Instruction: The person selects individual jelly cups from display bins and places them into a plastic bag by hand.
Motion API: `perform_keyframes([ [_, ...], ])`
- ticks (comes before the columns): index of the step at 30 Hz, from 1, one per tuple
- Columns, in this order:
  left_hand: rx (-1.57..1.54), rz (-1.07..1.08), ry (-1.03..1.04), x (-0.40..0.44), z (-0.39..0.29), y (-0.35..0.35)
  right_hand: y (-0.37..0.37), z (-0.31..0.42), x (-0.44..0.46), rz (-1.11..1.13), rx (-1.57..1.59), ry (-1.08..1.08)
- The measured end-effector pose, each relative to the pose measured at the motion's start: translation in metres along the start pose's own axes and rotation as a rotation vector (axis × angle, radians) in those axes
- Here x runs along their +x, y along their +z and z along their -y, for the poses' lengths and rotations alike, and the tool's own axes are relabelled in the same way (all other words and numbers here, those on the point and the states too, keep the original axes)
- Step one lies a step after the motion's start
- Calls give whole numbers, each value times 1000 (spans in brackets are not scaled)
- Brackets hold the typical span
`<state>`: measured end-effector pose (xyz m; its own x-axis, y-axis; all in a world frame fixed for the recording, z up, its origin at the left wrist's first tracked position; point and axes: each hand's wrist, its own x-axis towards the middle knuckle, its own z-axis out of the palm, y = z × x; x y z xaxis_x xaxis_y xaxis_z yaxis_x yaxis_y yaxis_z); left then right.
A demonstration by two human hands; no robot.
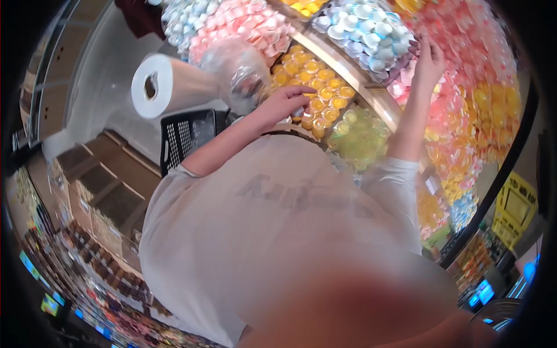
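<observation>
My left hand (285,104) is over a compartment of orange-yellow jelly cups (325,87), its fingers stretched forward and slightly bent. A small pale spot shows under its fingers; I cannot make out what it is. Just behind this hand is a clear plastic bag (246,72) with some things inside. My right hand (428,57) is farther out, at the right edge of a heap of blue-and-white cups (368,35). Its fingers are apart, the tips close to some purplish cups. Nothing is visibly held in it.
A large roll of clear plastic bags (171,87) lies at the left, near a black basket (188,136). Wooden dividers (348,69) separate the compartments. Pink cups (241,26) are heaped at the back, green ones (360,136) nearer. A yellow stand (515,209) is at far right.
</observation>
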<state>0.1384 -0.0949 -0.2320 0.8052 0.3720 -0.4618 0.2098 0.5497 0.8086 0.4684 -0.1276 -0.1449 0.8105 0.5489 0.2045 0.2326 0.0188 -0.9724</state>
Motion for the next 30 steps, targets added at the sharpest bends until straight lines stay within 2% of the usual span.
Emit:
perform_keyframes([
  [1,-35,-1,-7,-5,3,-2,19,19,-26,84,54,45],
  [3,-75,-37,-34,-3,28,-14,51,24,-76,569,72,-61],
  [4,-72,-6,-50,-3,38,-20,72,24,-101,857,-4,-114],
  [5,-74,-25,-30,-6,43,-25,97,34,-126,1120,-195,-278],
  [6,-82,-31,-31,-10,48,-32,119,28,-153,1275,-254,-207],
  [8,169,-107,120,-17,61,-46,158,-23,-193,1416,-290,-216],
  [9,230,-190,250,-18,72,-50,181,-35,-206,1411,-492,-265],
  [10,227,-194,255,-19,84,-57,204,-49,-216,1396,-694,-316],
  [12,259,-93,3,-26,101,-75,255,-148,-240,958,-355,-480],
  [13,291,-132,-67,-38,90,-74,280,-156,-233,959,-354,-487],
  [15,249,-129,-85,-51,82,-71,315,-153,-219,1021,-429,-978],
  [16,212,-123,-108,-55,79,-71,320,-133,-216,1019,-428,-986],
  [18,231,-130,-83,-60,75,-70,313,-75,-215,1167,-829,-982],
  [19,204,-141,-102,-63,72,-70,313,-63,-214,1154,-842,-986],
  [21,156,-147,-77,-57,86,-75,317,-41,-209,1104,-627,-766],
  [23,151,-116,-46,-60,78,-77,296,-12,-203,1073,-702,-806],
  [25,211,-169,31,-54,94,-82,285,27,-200,1201,-812,-653],
  [26,230,-123,48,-54,89,-82,286,26,-198,1157,-848,-644],
  [30,171,-91,-52,-58,65,-78,290,19,-193,1223,-984,-608],
])
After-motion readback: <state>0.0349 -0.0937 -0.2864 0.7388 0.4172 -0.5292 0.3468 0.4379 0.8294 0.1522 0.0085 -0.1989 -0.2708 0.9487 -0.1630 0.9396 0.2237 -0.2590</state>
